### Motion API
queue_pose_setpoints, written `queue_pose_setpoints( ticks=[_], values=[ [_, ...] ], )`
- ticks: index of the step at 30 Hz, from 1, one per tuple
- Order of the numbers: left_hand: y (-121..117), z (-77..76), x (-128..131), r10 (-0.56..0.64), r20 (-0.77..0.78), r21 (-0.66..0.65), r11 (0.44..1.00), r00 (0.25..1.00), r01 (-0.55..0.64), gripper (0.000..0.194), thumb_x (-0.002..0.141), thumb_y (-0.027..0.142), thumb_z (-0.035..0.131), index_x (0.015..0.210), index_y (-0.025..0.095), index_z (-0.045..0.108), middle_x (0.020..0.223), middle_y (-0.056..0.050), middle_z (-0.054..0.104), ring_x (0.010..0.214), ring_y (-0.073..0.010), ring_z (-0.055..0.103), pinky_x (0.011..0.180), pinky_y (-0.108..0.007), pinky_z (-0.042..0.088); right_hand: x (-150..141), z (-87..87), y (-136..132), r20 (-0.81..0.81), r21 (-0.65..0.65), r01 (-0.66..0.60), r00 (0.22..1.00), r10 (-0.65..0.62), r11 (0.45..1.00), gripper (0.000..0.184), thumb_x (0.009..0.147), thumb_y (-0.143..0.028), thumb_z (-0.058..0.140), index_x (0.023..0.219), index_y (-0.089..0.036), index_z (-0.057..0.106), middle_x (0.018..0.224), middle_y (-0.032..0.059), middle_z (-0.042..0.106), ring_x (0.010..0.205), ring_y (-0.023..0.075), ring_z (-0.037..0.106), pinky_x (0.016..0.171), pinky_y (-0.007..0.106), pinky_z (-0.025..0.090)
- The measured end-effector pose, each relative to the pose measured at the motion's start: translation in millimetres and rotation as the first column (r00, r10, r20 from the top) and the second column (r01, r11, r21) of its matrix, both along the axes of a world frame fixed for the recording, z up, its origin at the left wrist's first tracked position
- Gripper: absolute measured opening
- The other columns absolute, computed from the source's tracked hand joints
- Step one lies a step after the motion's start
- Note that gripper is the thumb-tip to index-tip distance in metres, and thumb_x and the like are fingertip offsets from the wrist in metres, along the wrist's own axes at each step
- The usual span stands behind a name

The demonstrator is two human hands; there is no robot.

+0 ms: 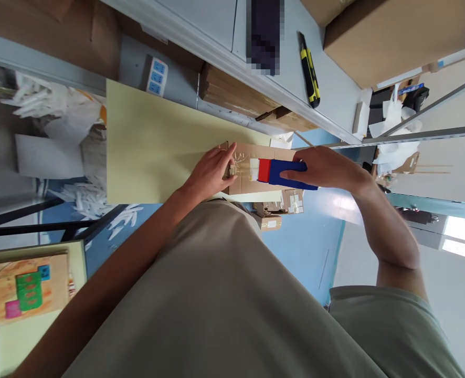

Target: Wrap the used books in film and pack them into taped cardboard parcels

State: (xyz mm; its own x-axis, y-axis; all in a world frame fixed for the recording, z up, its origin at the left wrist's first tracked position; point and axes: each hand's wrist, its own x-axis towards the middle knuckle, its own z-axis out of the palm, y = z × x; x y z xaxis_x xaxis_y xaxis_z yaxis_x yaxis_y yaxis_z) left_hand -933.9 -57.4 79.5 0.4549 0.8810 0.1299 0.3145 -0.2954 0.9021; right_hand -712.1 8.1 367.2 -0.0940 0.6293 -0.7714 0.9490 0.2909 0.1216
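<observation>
A brown cardboard box (243, 185) lies on the pale yellow tabletop, close to my body. Shiny, wrinkled clear tape (240, 157) runs over its left part. My left hand (212, 170) rests at the box's left end, its thumb and fingers spread apart. My right hand (319, 167) is closed around an oblong blue and red thing (274, 170) above the right part of the box; its exact kind I cannot make out. A small whitish patch (254, 169) shows beside the red end. The fingers on the far side are partly hidden.
Above the tabletop (146, 142) runs a grey shelf (291, 79) bearing a yellow and black utility knife (309, 71). A power strip (157, 77) and flattened cardboard (232, 92) sit behind. White scraps (78, 194) lie at left; taped cartons (293, 201) stand below the table's right end.
</observation>
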Motion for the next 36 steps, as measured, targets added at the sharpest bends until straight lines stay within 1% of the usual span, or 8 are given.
queue_pose_setpoints(
  ticks=[5, 9, 12, 15, 20, 27, 32, 36],
  values=[
    [-10, 5.4, -3, 0.043, -0.037, -0.007, 0.999, 0.998, -0.043, 0.088, 0.101, 0.036, 0.079, 0.178, 0.028, 0.038, 0.142, -0.013, 0.074, 0.144, -0.0410, 0.065, 0.137, -0.068, 0.040, 39, -41.0, 14, -0.042, -0.040, 0.013, 0.999, -0.014, 0.999, 0.055, 0.104, -0.074, 0.066, 0.104, -0.021, 0.080, 0.081, 0.0079, 0.074, 0.075, 0.0239, 0.067, 0.076, 0.038, 0.045],
    [-24, 13.7, 3, 0.185, -0.095, -0.062, 0.980, 0.978, -0.191, 0.079, 0.100, 0.031, 0.080, 0.172, 0.031, 0.047, 0.157, -0.013, 0.066, 0.146, -0.0382, 0.065, 0.131, -0.061, 0.051, 61, -75.5, 23, -0.104, -0.062, 0.015, 0.994, -0.022, 0.998, 0.054, 0.104, -0.073, 0.069, 0.105, -0.020, 0.080, 0.087, 0.0106, 0.076, 0.079, 0.0246, 0.068, 0.076, 0.038, 0.045],
    [-37, 17.7, 20, 0.354, -0.107, -0.135, 0.921, 0.929, -0.366, 0.067, 0.099, 0.032, 0.081, 0.162, 0.029, 0.059, 0.154, -0.013, 0.067, 0.130, -0.0321, 0.074, 0.124, -0.054, 0.058, 73, -94.3, 26, -0.141, -0.098, 0.004, 0.990, -0.018, 0.995, 0.053, 0.105, -0.071, 0.069, 0.105, -0.020, 0.080, 0.094, 0.0134, 0.079, 0.082, 0.0260, 0.071, 0.075, 0.037, 0.046],
    [-46, 15.0, 46, 0.567, -0.059, -0.247, 0.789, 0.822, -0.562, 0.051, 0.098, 0.041, 0.082, 0.145, 0.025, 0.071, 0.140, -0.011, 0.074, 0.114, -0.0259, 0.078, 0.111, -0.046, 0.066, 79, -104.1, 24, -0.163, -0.141, -0.025, 0.987, 0.001, 0.990, 0.052, 0.106, -0.067, 0.069, 0.113, -0.017, 0.081, 0.102, 0.0164, 0.082, 0.090, 0.0302, 0.075, 0.079, 0.038, 0.050],
    [-48, 5.1, 84, 0.804, -0.156, -0.301, 0.515, 0.574, -0.803, 0.040, 0.098, 0.048, 0.081, 0.126, 0.019, 0.079, 0.119, -0.009, 0.081, 0.101, -0.0209, 0.079, 0.095, -0.034, 0.068, 88, -111.5, 17, -0.223, -0.125, -0.098, 0.972, 0.068, 0.987, 0.054, 0.112, -0.060, 0.062, 0.130, -0.012, 0.080, 0.114, 0.0218, 0.083, 0.110, 0.0375, 0.078, 0.090, 0.041, 0.055],
    [-44, 3.2, 105, 0.853, -0.377, -0.163, 0.323, 0.361, -0.932, 0.029, 0.099, 0.040, 0.079, 0.119, 0.020, 0.078, 0.118, -0.009, 0.081, 0.105, -0.0219, 0.079, 0.099, -0.034, 0.064, 103, -125.5, 16, -0.387, -0.062, -0.184, 0.910, 0.146, 0.981, 0.056, 0.115, -0.059, 0.057, 0.128, -0.010, 0.081, 0.122, 0.0247, 0.083, 0.118, 0.0387, 0.077, 0.095, 0.041, 0.057],
    [-38, 4.9, 109, 0.859, -0.431, -0.094, 0.260, 0.275, -0.961, 0.016, 0.099, 0.033, 0.078, 0.105, 0.019, 0.073, 0.108, -0.007, 0.079, 0.104, -0.0223, 0.077, 0.099, -0.036, 0.063, 123, -111.2, 17, -0.479, -0.080, -0.246, 0.860, 0.179, 0.966, 0.053, 0.116, -0.059, 0.057, 0.124, -0.012, 0.079, 0.111, 0.0205, 0.082, 0.111, 0.0358, 0.076, 0.093, 0.040, 0.055],
    [-34, 7.5, 109, 0.863, -0.436, -0.067, 0.253, 0.256, -0.965, 0.013, 0.098, 0.027, 0.079, 0.101, 0.015, 0.074, 0.104, -0.006, 0.079, 0.097, -0.0191, 0.074, 0.093, -0.033, 0.062, 172, -85.0, 25, -0.490, -0.084, -0.210, 0.860, 0.143, 0.974, 0.054, 0.114, -0.063, 0.057, 0.116, -0.013, 0.078, 0.094, 0.0146, 0.078, 0.096, 0.0314, 0.074, 0.085, 0.037, 0.050]
  ],
)
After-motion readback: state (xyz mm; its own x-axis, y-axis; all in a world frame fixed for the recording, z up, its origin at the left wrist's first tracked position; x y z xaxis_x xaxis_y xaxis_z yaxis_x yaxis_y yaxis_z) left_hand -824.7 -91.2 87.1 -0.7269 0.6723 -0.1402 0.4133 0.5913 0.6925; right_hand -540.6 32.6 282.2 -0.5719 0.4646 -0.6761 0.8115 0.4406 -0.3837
